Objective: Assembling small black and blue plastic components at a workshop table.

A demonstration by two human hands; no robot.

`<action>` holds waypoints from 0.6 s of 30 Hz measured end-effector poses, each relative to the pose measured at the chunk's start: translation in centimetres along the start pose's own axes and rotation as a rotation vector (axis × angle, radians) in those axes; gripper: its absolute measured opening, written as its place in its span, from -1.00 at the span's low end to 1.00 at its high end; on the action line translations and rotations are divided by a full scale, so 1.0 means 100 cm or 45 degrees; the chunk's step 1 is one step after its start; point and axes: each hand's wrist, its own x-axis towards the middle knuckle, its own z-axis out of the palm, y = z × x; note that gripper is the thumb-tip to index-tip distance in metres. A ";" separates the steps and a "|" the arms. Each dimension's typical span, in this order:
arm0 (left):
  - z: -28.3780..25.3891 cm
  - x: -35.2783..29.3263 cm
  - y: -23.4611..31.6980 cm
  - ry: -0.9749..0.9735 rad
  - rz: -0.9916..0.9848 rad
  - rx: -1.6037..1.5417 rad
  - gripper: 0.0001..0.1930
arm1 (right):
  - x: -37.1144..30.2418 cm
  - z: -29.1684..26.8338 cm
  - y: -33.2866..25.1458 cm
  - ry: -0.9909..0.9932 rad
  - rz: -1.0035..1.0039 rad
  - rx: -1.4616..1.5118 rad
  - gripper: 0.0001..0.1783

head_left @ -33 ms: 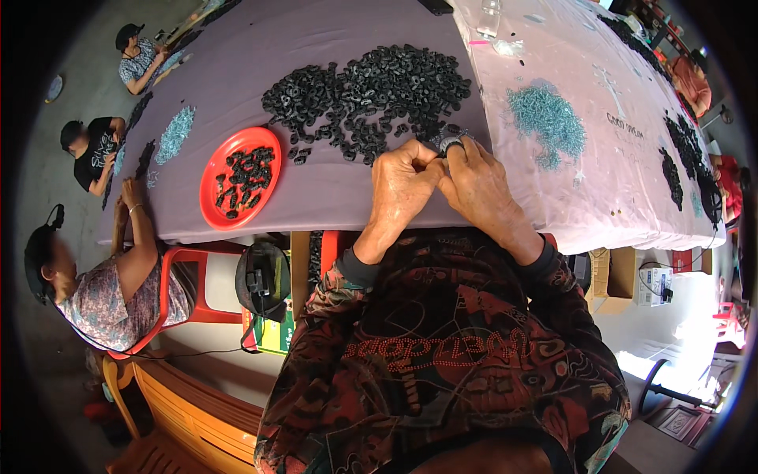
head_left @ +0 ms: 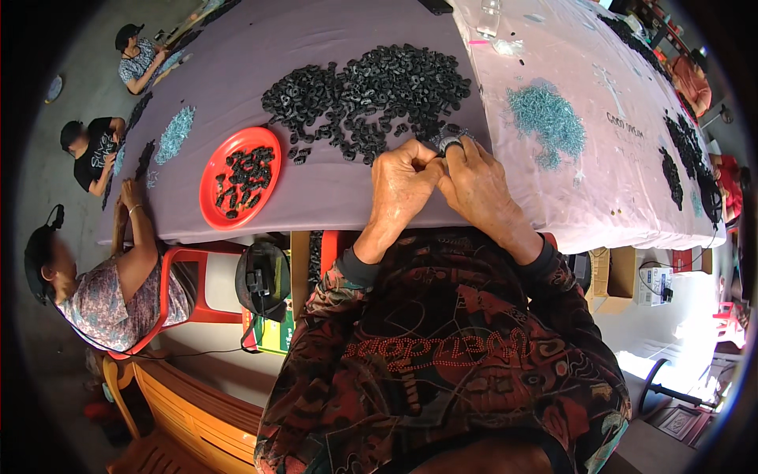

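- The head view comes from the left one of two wide fisheye cameras worn side by side on the wearer's head.
- It faces steeply down and forward, upright and unmirrored, with the wearer's patterned shirt (head_left: 450,340) filling the lower middle.
- The left hand (head_left: 404,180) and right hand (head_left: 482,186) lie near the lens, just above centre.
- Beyond them the counter (head_left: 225,67) stretches to the top edge, its near side curving.
- Seated co-workers (head_left: 99,154) appear toward the dark, rounded rim, some far off.
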 end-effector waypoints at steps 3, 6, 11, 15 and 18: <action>0.000 0.000 0.001 0.001 -0.043 0.022 -0.99 | 0.001 0.003 -0.002 0.053 -0.011 -0.019 -0.80; -0.001 -0.001 0.002 -0.010 -0.065 0.031 -0.99 | 0.001 0.004 -0.002 0.067 -0.012 -0.024 -0.84; 0.000 -0.001 0.002 0.002 -0.051 0.013 -0.98 | 0.000 0.006 -0.004 0.102 -0.014 -0.055 -0.88; 0.001 -0.001 0.001 0.021 -0.048 0.018 -0.99 | -0.001 0.007 -0.005 0.105 -0.001 -0.072 -0.88; 0.002 -0.002 0.000 0.046 -0.019 0.033 -0.99 | -0.001 0.008 -0.004 0.117 -0.012 -0.079 -0.87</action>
